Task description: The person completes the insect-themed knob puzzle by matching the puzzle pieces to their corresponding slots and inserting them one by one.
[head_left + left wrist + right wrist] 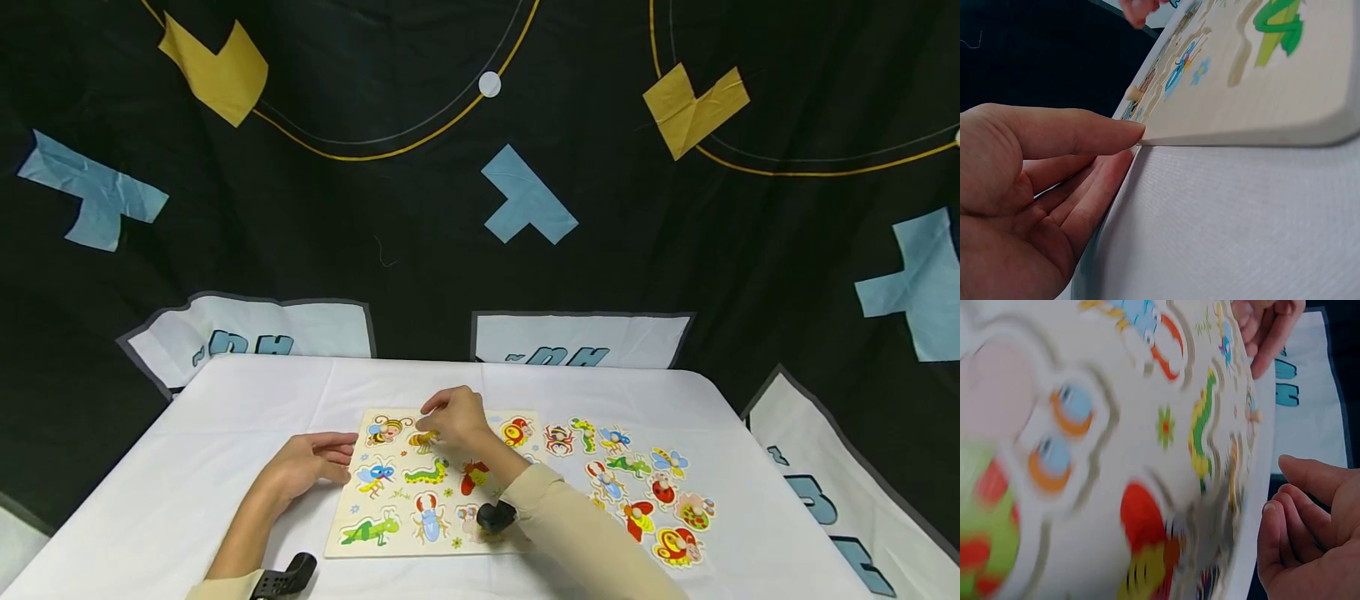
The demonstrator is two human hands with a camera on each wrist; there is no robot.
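A pale wooden puzzle board [352, 533] with insect pictures in shallow recesses lies on the table. My left hand [307, 467] is at its left edge, fingers fairly straight; in the left wrist view the fingertips [1135, 130] meet the board's edge. My right hand [456, 417] hovers over the top row, beside a brown-and-yellow striped insect picture [422, 442]. Thumb and fingers stand apart in the right wrist view, with nothing visible between them. A small wooden knob [1257, 416] rises from the board near the bee [386, 430] in the upper left corner.
Several loose insect puzzle pieces lie right of the board, among them a spider [558, 440], a ladybug [663, 488] and a snail-like piece [677, 547]. My right forearm [577, 525] crosses the board's lower right. A white cloth [255, 400] covers the table; a dark curtain [420, 250] hangs behind.
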